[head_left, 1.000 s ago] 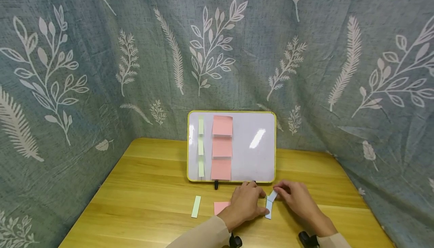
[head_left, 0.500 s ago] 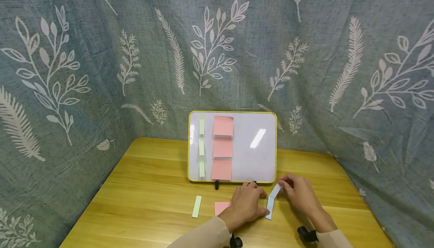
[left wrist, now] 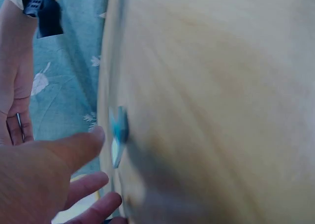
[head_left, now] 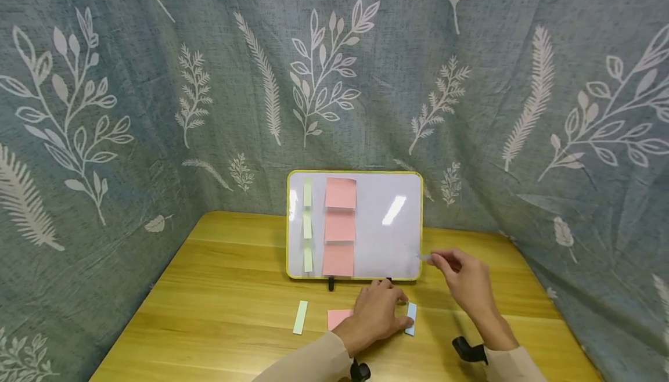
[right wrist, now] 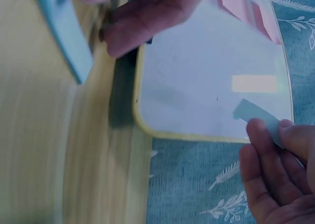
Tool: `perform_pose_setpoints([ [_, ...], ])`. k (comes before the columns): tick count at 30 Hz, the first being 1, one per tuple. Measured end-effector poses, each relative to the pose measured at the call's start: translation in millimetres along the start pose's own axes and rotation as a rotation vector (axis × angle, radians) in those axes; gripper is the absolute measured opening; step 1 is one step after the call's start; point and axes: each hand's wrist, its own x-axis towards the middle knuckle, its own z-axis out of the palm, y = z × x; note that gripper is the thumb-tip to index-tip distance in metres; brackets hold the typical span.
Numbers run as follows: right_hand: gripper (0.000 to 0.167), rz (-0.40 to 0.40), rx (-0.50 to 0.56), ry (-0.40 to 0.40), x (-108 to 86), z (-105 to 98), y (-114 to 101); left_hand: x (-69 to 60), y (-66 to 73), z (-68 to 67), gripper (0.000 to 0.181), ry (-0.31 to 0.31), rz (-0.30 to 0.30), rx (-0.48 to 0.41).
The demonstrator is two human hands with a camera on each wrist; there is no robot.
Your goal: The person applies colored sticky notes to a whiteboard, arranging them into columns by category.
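Right hand (head_left: 465, 280), one: we find the thumb and fingers pinching a single light-blue slip (right wrist: 257, 112), its free end pointing away from the fingertips, seen against the lower right part of the whiteboard (head_left: 384, 242); whether it touches the board we cannot tell.

Left hand (head_left: 377, 312), one: fingers loosely spread and bent a little over the table (head_left: 230, 289), gripping nothing around. We note the thumb on the near end of the blue pad (head_left: 412, 311) and the index fingertip just beside its far end.

Pink pad (head_left: 338, 319), one: left of the left fingers, partly hidden by that hand and wrist.

Green pad (head_left: 300, 317), one, narrow: farther left of those fingers, beyond the pink pad, lying slightly aslant.

Whiteboard, yellow-rimmed, on black feet (head_left: 331, 284): upright, just beyond the left fingers and to the left of the right ones. On it we count three green strips (head_left: 308, 225) in a column and, beside them, three pink sheets (head_left: 340, 225) in another, both columns lying beyond the left fingers and to their left.

Curtain (head_left: 225, 33), blue-green with pale leaf prints: behind everything, well beyond both sets of fingers.
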Motion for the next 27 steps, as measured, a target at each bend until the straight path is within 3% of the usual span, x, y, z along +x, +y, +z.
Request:
perform_pose_setpoints([
  [6,0.011,-0.069,0.053,0.116,10.0,8.3,-8.8,4.6,-8.3,-19.3,0.039,0.016,0.054,-0.126],
  [12,0.012,-0.128,0.133,0.188,23.9,18.8,-20.3,14.2,-20.9,-63.5,0.03,0.097,0.113,-0.234],
  [19,0.018,-0.196,0.223,0.23,40.0,28.7,-36.2,37.5,-43.0,-122.1,0.023,0.304,0.199,-0.28],
  [23,0.02,-0.236,0.257,0.262,50.2,36.0,-43.6,58.4,-61.0,-149.5,0.022,0.435,0.2,-0.257],
  [27,0.019,-0.237,0.284,0.291,59.3,44.1,-49.7,78.9,-78.5,-170.1,0.026,0.527,0.185,-0.201],
])
